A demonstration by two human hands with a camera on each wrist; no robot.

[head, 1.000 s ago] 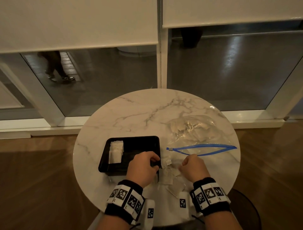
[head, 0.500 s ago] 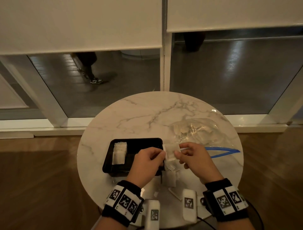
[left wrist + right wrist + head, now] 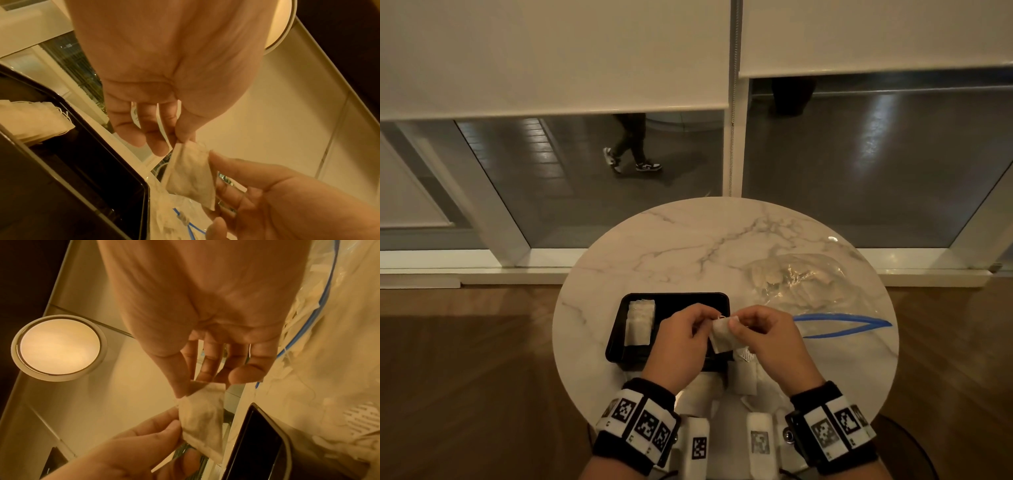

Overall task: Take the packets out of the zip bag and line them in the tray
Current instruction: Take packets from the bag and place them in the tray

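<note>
A small pale packet [image 3: 722, 335] hangs between both hands above the right end of the black tray [image 3: 678, 303]. My left hand [image 3: 705, 323] pinches its top corner with thumb and finger [image 3: 186, 138]. My right hand [image 3: 736, 325] pinches the packet [image 3: 203, 415] at its other top corner, thumb in front. A short row of packets [image 3: 640, 322] lies at the tray's left end. The clear zip bag [image 3: 801, 284] with a blue zip [image 3: 842, 325] lies open to the right, with more packets inside.
Loose packets [image 3: 744, 380] lie on the round marble table [image 3: 688, 246] between the tray and its near edge. Glass panels and blinds stand behind the table. A person walks past outside [image 3: 631, 147]. A round ceiling lamp [image 3: 59, 347] shows overhead.
Both hands rose from the loose packets near the table's front edge and now hold one packet between them over the tray's right end. The person outside walked to the right.
</note>
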